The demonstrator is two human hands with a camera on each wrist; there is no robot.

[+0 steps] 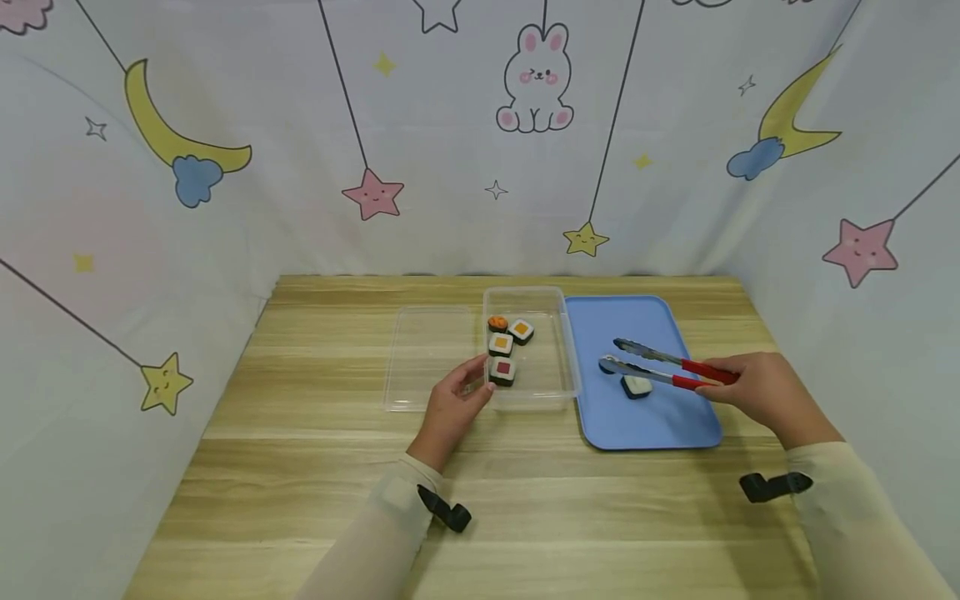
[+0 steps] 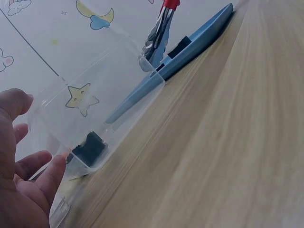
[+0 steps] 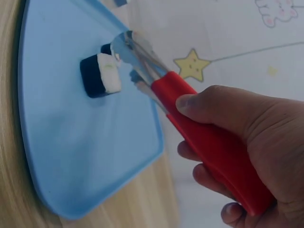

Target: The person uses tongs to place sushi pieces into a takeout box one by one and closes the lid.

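Resting on the wooden worktop [image 1: 315, 500], head view: clear container [image 1: 561, 333] holding four sushi pieces [image 1: 502, 370], its near-left corner touched by the left hand [image 1: 452, 408] with relaxed fingers; blue tray [image 1: 660, 425] beside it bearing one sushi roll [image 1: 637, 386], the right hand [image 1: 761, 390] gripping red-handled tongs [image 1: 660, 367] above it. Left wrist view: fingers [image 2: 45, 173] spread at the container wall [image 2: 95, 104], one dark piece [image 2: 90, 148] inside, seemingly nearest the corner. Right wrist view: fingers curled round the tongs' handle [image 3: 209, 142], tips parted just beside the roll [image 3: 99, 74].
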